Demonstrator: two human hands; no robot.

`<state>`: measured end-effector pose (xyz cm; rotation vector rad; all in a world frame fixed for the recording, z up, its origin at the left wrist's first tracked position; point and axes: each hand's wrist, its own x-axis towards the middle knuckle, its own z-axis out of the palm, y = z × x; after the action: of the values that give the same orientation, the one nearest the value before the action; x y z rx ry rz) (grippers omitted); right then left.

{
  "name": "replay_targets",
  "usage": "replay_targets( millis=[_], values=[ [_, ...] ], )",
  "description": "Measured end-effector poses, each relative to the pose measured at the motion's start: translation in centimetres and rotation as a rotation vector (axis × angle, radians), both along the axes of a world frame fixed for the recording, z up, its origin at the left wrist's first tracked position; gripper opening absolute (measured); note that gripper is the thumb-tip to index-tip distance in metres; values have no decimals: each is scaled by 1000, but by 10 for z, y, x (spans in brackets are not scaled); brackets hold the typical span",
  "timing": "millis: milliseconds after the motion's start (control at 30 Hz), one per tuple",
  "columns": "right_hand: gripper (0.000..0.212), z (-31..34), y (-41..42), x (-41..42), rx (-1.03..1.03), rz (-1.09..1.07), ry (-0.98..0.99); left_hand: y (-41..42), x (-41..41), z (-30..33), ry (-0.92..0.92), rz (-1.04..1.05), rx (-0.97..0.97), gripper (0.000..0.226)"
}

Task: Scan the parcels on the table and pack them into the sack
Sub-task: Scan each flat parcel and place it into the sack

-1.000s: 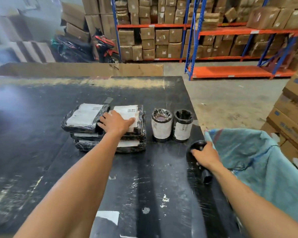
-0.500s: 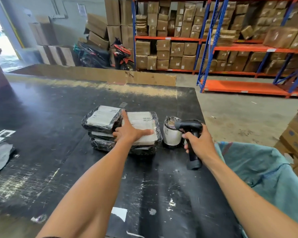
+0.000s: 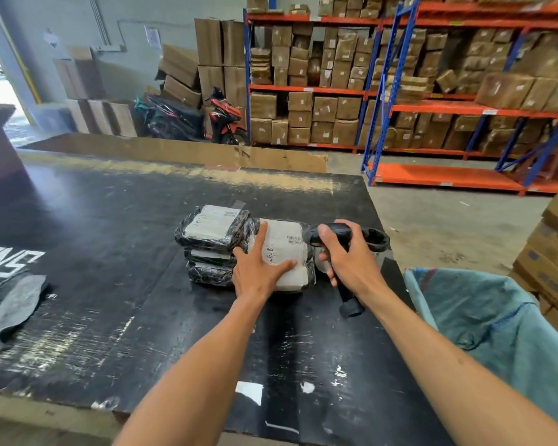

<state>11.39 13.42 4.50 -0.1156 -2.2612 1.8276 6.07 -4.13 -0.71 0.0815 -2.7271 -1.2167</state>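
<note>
Flat black-wrapped parcels with white labels lie stacked on the black table. My left hand rests flat with spread fingers on the front parcel, beside its barcode label. Behind it to the left lies another stack of parcels. My right hand grips a black handheld scanner, its head held just right of the front parcel's label. A round black-topped parcel stands behind my right hand, mostly hidden. The teal sack hangs open off the table's right side.
A grey cloth lies at the table's left edge. Cardboard sheets stand along the far edge. Blue-and-orange racks full of boxes fill the background, with a motorbike at the back and stacked boxes at the right.
My right hand lifted the scanner off the table and brought it left, up to the front parcel. My left hand stayed on that parcel. My view tilted up.
</note>
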Motion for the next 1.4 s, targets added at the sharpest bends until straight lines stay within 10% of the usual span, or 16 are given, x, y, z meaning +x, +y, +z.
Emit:
replay_targets(
  millis=[833, 1267, 1400],
  values=[
    [59, 12, -48, 40, 52, -113, 14, -48, 38, 13, 49, -22, 94, 105],
    [53, -84, -63, 34, 107, -195, -384, -102, 44, 18, 74, 136, 283, 104],
    [82, -116, -77, 22, 238, -166, -455, -116, 51, 14, 99, 122, 264, 106]
  ],
)
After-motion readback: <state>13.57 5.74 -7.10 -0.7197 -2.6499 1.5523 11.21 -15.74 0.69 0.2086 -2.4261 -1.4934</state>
